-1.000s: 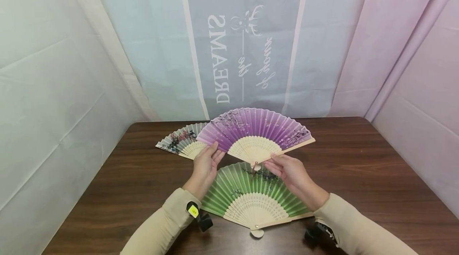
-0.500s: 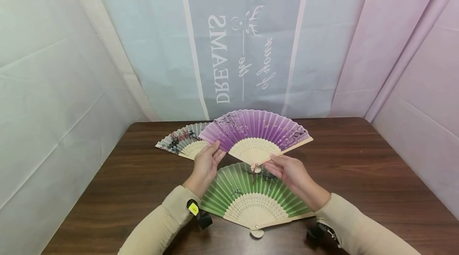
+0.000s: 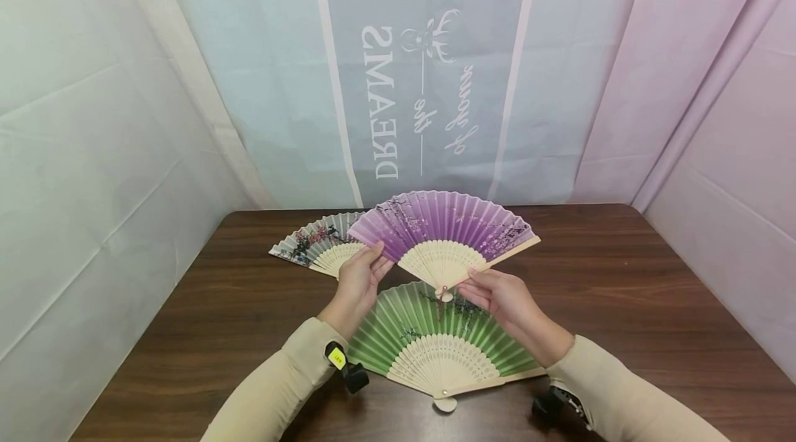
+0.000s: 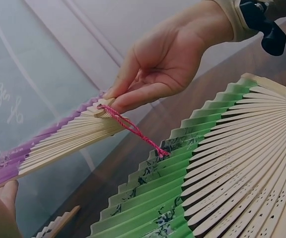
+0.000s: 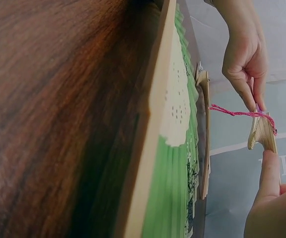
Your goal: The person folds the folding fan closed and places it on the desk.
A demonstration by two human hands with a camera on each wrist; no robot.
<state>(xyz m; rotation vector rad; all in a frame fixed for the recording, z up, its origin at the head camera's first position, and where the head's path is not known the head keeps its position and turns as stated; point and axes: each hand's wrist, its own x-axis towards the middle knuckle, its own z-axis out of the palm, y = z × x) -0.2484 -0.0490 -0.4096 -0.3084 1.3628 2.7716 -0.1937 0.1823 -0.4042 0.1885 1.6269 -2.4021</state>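
Observation:
A purple folding fan (image 3: pixel 454 217) with blossom print is spread in the air, held by both hands. My left hand (image 3: pixel 359 283) pinches its left edge, thumb on the near face. My right hand (image 3: pixel 506 300) pinches the right-hand outer rib close to the pivot. From the pivot hangs a red cord (image 4: pixel 133 129), plain in the left wrist view. Below, a green folding fan (image 3: pixel 385 328) lies spread on the table, its upper part partly hidden by the forearms and purple fan. A grey floral folding fan (image 3: pixel 311 242) lies spread behind my left hand, partly covered.
The dark wooden table (image 3: pixel 622 331) extends on both sides of the fans. A fabric backdrop (image 3: pixel 429 83) with mirrored lettering rises at its back edge, and pale cloth walls (image 3: pixel 93 152) stand at the left and right.
The purple fan has sunk slightly, and its left edge has shifted a little to the right with my left hand. Both grips and the other fans look unchanged.

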